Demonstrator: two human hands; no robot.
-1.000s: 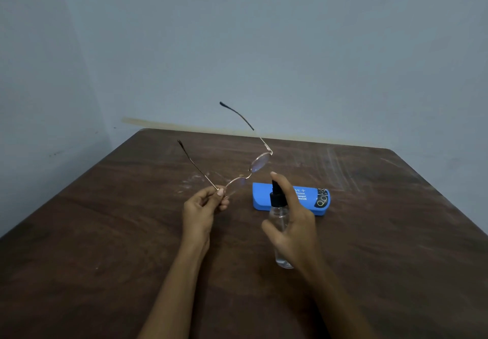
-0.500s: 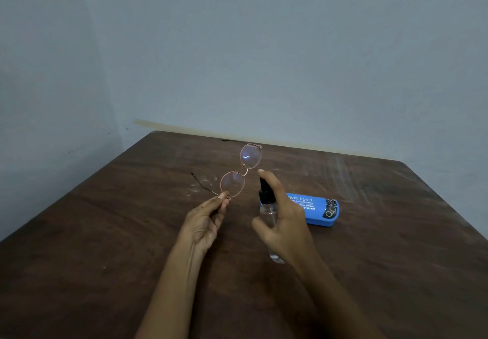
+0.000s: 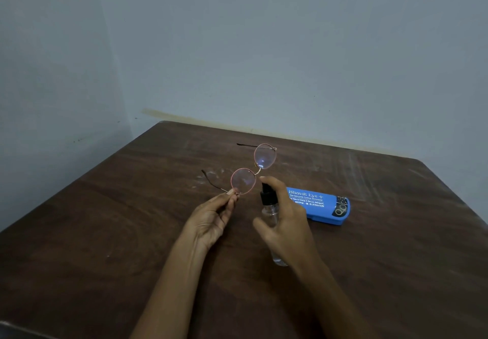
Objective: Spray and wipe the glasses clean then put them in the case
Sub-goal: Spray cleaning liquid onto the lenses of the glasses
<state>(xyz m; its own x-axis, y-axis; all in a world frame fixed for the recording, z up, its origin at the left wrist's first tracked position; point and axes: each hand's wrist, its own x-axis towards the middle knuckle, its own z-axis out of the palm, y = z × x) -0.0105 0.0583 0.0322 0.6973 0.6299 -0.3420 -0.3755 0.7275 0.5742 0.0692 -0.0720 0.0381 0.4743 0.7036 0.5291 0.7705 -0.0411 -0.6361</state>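
I am pinching the glasses point(image 3: 248, 177) with my left hand point(image 3: 211, 220), thumb and fingertips closing on the outer corner of the nearer lens where the temple joins, so that my skin is staying off the glass and both lenses are left bare for the spray. The palm is turning up and inward, the wrist is lifting off the counter point(image 3: 105, 233), and the forearm is running in from the near edge. The frame is standing tilted in the air above the middle of the counter, one lens above the other, lenses facing me and the nozzle, temples unfolded and pointing away toward the far left corner. My right hand point(image 3: 287, 230) is wrapping around the spray bottle point(image 3: 269, 206), fingers and thumb curling round its clear body while the forefinger is arching over the black pump head, ready, I judge, to press. I am holding the nozzle just beside the lower lens, aiming it across at the glass, close enough that the mist should be landing on the lens and not on the wood. Beyond my right hand the blue case point(image 3: 317, 204) is lying flat and closed, toward the counter's right edge. I am seeing no cloth anywhere.
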